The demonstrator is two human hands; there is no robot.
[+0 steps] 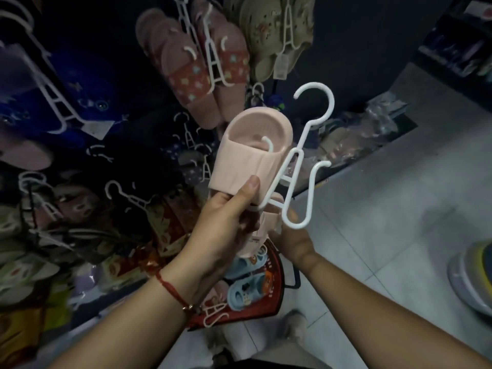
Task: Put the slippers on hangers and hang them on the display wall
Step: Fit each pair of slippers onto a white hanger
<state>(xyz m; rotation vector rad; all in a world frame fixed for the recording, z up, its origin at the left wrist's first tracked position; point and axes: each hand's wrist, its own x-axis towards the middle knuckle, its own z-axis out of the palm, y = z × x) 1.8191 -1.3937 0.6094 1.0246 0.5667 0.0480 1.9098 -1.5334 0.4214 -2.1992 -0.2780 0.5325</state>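
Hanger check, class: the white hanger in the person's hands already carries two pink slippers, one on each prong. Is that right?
Not quite. The head view shows one pink slipper on the white hanger; the right prong is bare. The second slipper sits lower, between the hands.
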